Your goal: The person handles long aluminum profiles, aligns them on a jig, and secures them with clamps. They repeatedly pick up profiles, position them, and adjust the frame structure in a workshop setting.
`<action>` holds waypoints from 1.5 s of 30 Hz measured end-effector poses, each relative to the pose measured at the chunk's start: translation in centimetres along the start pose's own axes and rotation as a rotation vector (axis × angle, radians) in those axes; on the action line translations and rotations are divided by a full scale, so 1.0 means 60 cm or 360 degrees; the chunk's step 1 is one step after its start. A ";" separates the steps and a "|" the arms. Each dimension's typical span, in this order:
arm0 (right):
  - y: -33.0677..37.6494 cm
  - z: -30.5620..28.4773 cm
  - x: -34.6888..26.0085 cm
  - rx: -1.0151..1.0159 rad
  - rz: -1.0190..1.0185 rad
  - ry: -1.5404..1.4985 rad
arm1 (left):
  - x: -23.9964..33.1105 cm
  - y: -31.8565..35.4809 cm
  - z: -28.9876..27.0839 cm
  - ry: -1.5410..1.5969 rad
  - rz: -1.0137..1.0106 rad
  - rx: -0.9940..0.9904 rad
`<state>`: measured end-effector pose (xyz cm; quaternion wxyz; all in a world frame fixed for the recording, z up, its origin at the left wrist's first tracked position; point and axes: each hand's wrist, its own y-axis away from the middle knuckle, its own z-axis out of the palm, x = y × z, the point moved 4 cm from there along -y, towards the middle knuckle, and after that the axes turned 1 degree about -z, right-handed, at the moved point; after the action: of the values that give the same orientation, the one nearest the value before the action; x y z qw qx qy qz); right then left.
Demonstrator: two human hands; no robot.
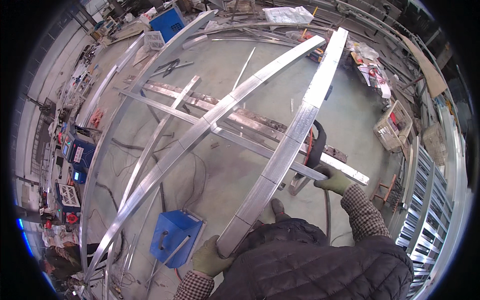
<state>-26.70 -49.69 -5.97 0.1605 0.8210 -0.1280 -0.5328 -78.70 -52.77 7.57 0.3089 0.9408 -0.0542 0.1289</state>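
My left hand (210, 257), in a green glove, grips the near end of a long, curved, square-section steel tube (292, 132) that runs away toward the upper right. My right hand (334, 180), also gloved, holds the end of a thinner steel bar (200, 122) that crosses under the tube toward the upper left. A second curved tube (195, 135) lies alongside, reaching from lower left to upper right. A dark cable loop (317, 145) hangs by the right hand.
A blue metal box (172, 237) stands on the concrete floor by my left hand. Flat steel bars (250, 120) lie across the floor. Blue machines (75, 150) line the left wall. Wire baskets (392, 125) and metal railings (425, 200) sit at the right.
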 end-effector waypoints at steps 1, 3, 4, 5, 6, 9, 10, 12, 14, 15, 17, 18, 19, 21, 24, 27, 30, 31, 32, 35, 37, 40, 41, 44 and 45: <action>0.005 -0.004 0.022 0.0183 0.0163 -0.0279 | 0.000 0.002 -0.002 -0.0012 -0.0029 -0.0025; 0.028 0.008 0.067 0.0536 0.0336 -0.0948 | 0.003 0.006 -0.011 0.0037 0.0010 0.0005; 0.038 0.025 0.083 0.0692 0.0275 -0.1345 | 0.003 0.009 -0.014 0.0031 -0.0003 -0.0002; 0.054 0.045 0.103 0.0923 0.0338 -0.1722 | 0.005 0.011 -0.018 0.0050 0.0045 0.0033; 0.051 0.071 0.109 0.0978 0.0272 -0.1562 | 0.005 0.013 -0.020 0.0054 0.0074 0.0051; 0.042 0.137 0.104 0.0640 -0.0153 -0.2349 | 0.002 0.016 -0.018 0.0124 0.0086 0.0027; 0.031 0.143 0.107 0.0755 -0.0168 -0.2426 | 0.001 0.017 -0.015 0.0158 0.0080 0.0003; 0.007 0.148 0.103 0.0771 -0.0490 -0.2641 | -0.003 0.018 -0.008 0.0100 0.0038 -0.0035; -0.016 0.140 0.112 0.0874 -0.0484 -0.2710 | -0.006 0.012 -0.002 0.0072 0.0054 -0.0025; -0.026 0.137 0.120 0.0957 -0.0394 -0.2786 | -0.007 0.011 0.003 0.0071 0.0054 -0.0032; -0.036 0.127 0.119 0.0848 -0.0506 -0.2706 | -0.009 0.010 0.010 0.0051 0.0023 -0.0051; -0.038 0.120 0.116 0.0813 -0.0546 -0.2703 | -0.010 0.009 0.014 0.0042 -0.0002 -0.0047; -0.037 0.113 0.117 0.0921 -0.0484 -0.2715 | -0.011 0.009 0.017 0.0004 -0.0028 -0.0062; -0.041 0.097 0.097 0.0956 -0.0437 -0.2699 | -0.010 0.012 0.021 0.0039 -0.0050 -0.0078; -0.053 0.033 0.042 0.1017 -0.0684 -0.2393 | -0.005 0.016 0.022 0.0028 -0.0029 -0.0032; -0.087 -0.021 0.027 0.1158 -0.0495 -0.2459 | -0.004 0.020 0.017 0.0043 -0.0044 -0.0005; -0.111 -0.070 0.084 0.0906 -0.0769 -0.2402 | -0.003 0.019 0.009 0.0100 -0.0030 0.0018; -0.111 -0.090 0.138 0.1141 -0.0686 -0.2410 | -0.004 0.018 0.005 0.0081 -0.0045 0.0004; -0.092 -0.115 0.203 0.1303 -0.0531 -0.2364 | -0.003 0.016 0.003 0.0096 -0.0021 0.0000; 0.011 -0.211 0.401 0.1774 -0.0343 -0.2249 | -0.007 0.007 -0.003 0.0075 -0.0030 -0.0021; 0.161 -0.291 0.496 0.2112 0.0032 -0.1545 | -0.010 -0.001 -0.006 0.0083 -0.0023 -0.0034; 0.345 -0.366 0.465 0.2132 0.0615 0.0080 | -0.015 -0.014 -0.009 0.0057 -0.0009 -0.0060; 0.350 -0.360 0.422 0.2016 0.0669 0.0435 | -0.016 -0.017 -0.012 0.0085 0.0005 -0.0057; 0.249 -0.289 0.249 0.1312 0.0377 0.0825 | -0.020 -0.023 -0.014 0.0119 -0.0033 -0.0076; 0.214 -0.243 0.198 0.1010 0.0249 0.0789 | -0.022 -0.025 -0.014 0.0112 -0.0056 -0.0097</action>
<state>-9.06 -64.12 -5.20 -0.0347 0.9210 -0.3057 -0.2389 -79.86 -51.06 7.02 0.3412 0.9266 -0.0308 0.1548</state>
